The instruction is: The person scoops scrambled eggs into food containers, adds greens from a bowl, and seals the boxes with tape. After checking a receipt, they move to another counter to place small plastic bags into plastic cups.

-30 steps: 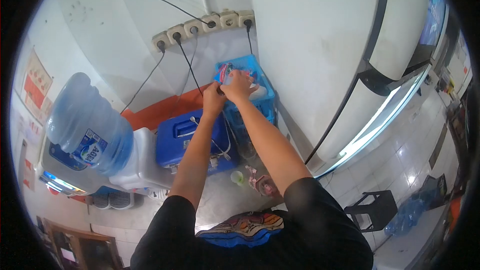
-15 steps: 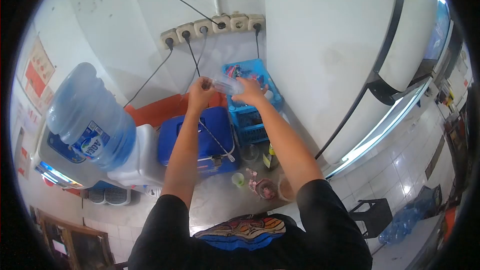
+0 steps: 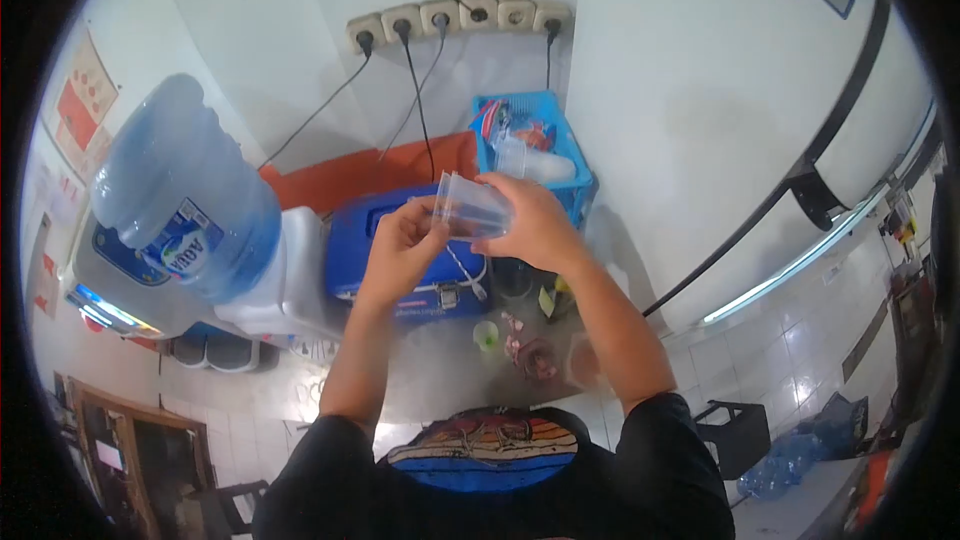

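A clear plastic cup lies sideways between my hands, its open rim facing left. My right hand is wrapped around the cup's base end. The fingers of my left hand pinch at the rim. Both hands are above a blue cooler box, with a twisted cord handle and a metal latch on its front. Just behind my right hand stands a blue plastic basket, in which more clear plastic cups and some coloured packets lie.
A water dispenser with a large blue bottle stands at the left. A white refrigerator fills the right side. In front of the cooler are a small green cup and a pink flower ornament. Sockets with cords line the wall.
Both hands have come down and nearer to me, away from the basket, with the cup. The left fingers are now at the cup's rim. The camera view has shifted.
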A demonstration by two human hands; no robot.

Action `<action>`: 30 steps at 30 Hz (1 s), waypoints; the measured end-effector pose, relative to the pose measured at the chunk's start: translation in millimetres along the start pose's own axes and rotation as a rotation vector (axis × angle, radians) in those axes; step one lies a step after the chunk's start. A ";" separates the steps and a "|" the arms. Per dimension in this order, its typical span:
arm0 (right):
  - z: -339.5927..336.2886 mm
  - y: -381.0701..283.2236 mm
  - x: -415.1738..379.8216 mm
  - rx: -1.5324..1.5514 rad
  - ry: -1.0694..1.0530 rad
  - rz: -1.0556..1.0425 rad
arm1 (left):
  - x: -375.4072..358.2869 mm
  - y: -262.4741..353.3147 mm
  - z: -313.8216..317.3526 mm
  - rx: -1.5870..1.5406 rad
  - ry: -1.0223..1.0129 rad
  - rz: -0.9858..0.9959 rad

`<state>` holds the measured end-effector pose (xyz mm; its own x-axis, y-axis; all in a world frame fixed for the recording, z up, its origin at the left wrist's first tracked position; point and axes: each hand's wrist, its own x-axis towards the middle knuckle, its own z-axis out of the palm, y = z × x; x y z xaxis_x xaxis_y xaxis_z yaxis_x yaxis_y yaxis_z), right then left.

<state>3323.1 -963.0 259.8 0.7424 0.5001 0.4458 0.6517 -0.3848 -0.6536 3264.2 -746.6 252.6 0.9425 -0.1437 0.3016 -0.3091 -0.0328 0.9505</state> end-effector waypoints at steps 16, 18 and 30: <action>0.7 -1.7 -102.5 0.128 -0.092 0.351 | -90.1 -15.5 -58.2 -0.273 0.266 0.044; 14.4 -6.0 -114.3 0.281 -0.082 0.386 | -98.4 -18.2 -58.3 -0.290 0.183 -0.043; 18.1 -27.2 -106.0 0.065 -0.369 0.230 | -100.7 -8.6 14.6 0.177 -0.284 -0.114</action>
<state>3223.9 -991.5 219.3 0.7541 0.6553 0.0436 0.4562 -0.4748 -0.7526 3170.2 -746.3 213.0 0.9070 -0.3981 0.1372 -0.2442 -0.2319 0.9416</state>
